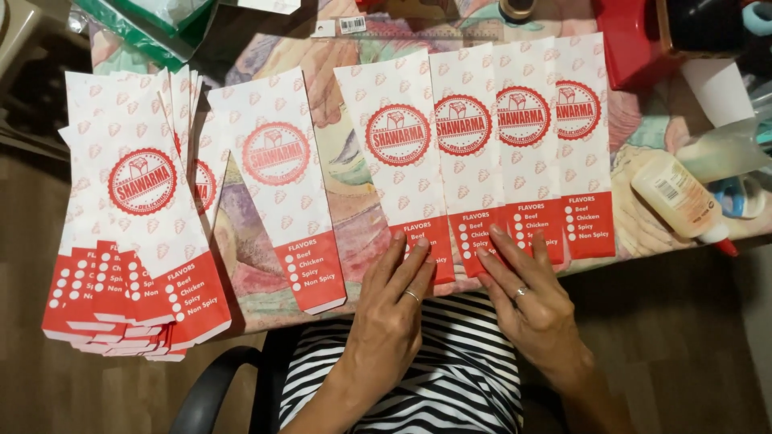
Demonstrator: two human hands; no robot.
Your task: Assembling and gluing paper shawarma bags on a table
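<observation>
Several long white paper sleeves with red round emblems and red lower bands lie side by side, overlapping, on a patterned table (pixel 354 201). My left hand (pixel 394 301) lies flat with its fingers on the red end of the leftmost sleeve of the row (pixel 394 145). My right hand (pixel 527 293) presses flat on the red ends of the two sleeves beside it (pixel 470 137). One more sleeve (pixel 277 173) lies apart to the left. A fanned stack of the same sleeves (pixel 137 217) hangs over the table's left edge.
A glue bottle (pixel 679 201) with a red tip lies on its side at the right. Behind it stand a red box (pixel 627 40) and a white sheet (pixel 720 88). A green-edged bag (pixel 153 24) sits at the back left. My striped clothing and a chair arm (pixel 213 386) are below.
</observation>
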